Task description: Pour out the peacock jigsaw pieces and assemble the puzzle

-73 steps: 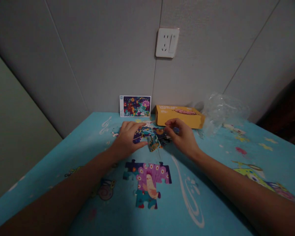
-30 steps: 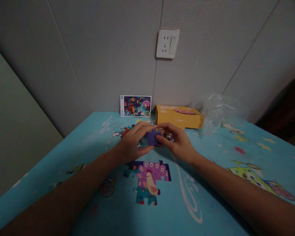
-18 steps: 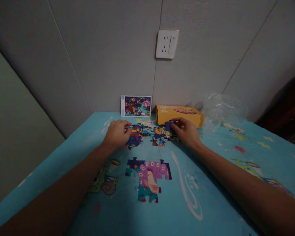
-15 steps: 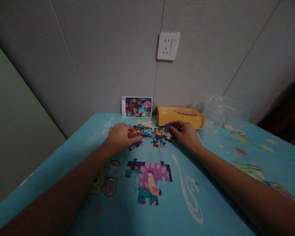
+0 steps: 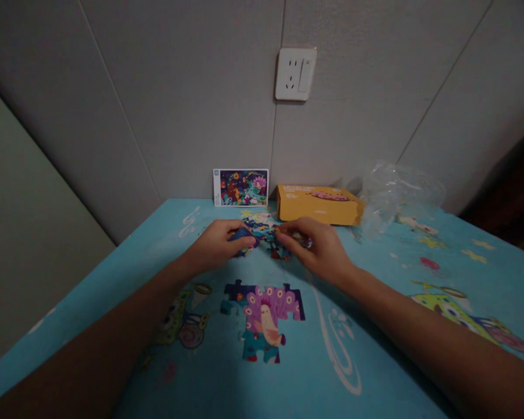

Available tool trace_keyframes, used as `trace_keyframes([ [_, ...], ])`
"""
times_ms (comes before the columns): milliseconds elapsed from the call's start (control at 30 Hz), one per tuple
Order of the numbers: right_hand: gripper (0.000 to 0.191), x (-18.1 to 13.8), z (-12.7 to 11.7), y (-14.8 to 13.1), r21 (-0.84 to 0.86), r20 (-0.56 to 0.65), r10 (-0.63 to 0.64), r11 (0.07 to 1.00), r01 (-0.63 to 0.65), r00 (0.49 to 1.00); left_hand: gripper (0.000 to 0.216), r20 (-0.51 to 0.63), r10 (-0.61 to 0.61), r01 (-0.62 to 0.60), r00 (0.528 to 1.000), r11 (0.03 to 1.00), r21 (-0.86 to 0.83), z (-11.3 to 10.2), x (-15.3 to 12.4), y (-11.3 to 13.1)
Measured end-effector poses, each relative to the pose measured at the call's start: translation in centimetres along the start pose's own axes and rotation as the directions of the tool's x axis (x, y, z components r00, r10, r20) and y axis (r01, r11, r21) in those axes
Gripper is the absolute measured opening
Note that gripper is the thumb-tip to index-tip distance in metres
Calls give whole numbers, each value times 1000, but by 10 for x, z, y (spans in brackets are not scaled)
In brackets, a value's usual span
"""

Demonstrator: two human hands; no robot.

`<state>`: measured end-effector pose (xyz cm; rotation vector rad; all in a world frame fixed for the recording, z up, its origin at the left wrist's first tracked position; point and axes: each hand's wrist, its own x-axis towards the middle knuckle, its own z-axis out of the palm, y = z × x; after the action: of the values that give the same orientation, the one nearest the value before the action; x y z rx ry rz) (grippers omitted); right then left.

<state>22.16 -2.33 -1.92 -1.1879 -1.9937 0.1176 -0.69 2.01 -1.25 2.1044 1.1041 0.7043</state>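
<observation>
A dark blue puzzle piece [image 5: 241,234] is pinched between the thumb and fingers of my left hand [image 5: 216,244], at the left side of a heap of loose puzzle pieces [image 5: 262,224]. Across the heap, my right hand [image 5: 318,247] has its thumb and fingertips closed on a small puzzle piece with some orange on it, mostly covered by the fingers. Nearer to me lies a joined section of puzzle [image 5: 268,311] showing a pink and purple bird. My hands hide part of the heap.
A picture card [image 5: 243,188] leans on the wall behind the heap. To its right is a yellow box [image 5: 318,205], with a crumpled clear plastic bag [image 5: 393,192] beside it. A wall socket [image 5: 296,74] is above. The blue tablecloth [image 5: 314,372] has printed cartoon figures.
My right hand has moved left into the heap; the dark blue piece it held is gone from its fingers. A dark blue piece now shows in my left hand. The joined section stays put.
</observation>
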Motion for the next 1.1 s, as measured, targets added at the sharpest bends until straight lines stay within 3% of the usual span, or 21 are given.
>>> trace_keyframes([
  [67,24,-3,5,-8,119,108,5,993,-18,994,20,55,41,-30,998,981,-190,6,-3,7],
  [133,22,-5,8,-11,176,168,2,984,-32,986,17,106,63,-33,992,964,-263,11,-5,13],
  [233,25,-3,8,-4,137,117,32,989,-48,993,22,89,68,-43,994,965,-260,11,-5,13],
  [333,26,2,1,14,-20,-111,151,988,-154,982,38,-45,48,-50,998,997,-51,6,0,1],
  [400,27,6,-4,30,-150,-231,248,946,-287,941,50,-114,93,-61,989,964,258,1,3,-10],
  [500,28,10,-8,51,-288,-207,360,866,-408,910,72,-35,73,-45,997,855,517,-3,6,-24],
  [633,35,10,-8,63,-389,-171,414,805,-447,894,63,14,49,-48,999,823,566,-4,6,-32],
  [733,40,9,-7,58,-435,-214,345,804,-405,914,55,-4,64,-50,998,816,576,-5,6,-28],
  [833,35,7,-6,41,-393,-192,229,873,-288,954,45,-70,46,-2,996,849,528,-4,6,-21],
  [933,27,3,-3,17,-268,-69,86,958,-102,994,29,-129,-8,42,992,965,261,0,5,-14],
  [1000,25,0,0,3,-134,25,22,991,-19,999,23,-141,1,6,990,999,49,5,3,-9],
  [1100,22,-5,6,-9,23,178,-33,999,29,984,24,-190,117,-125,975,992,-29,12,-1,-2],
])
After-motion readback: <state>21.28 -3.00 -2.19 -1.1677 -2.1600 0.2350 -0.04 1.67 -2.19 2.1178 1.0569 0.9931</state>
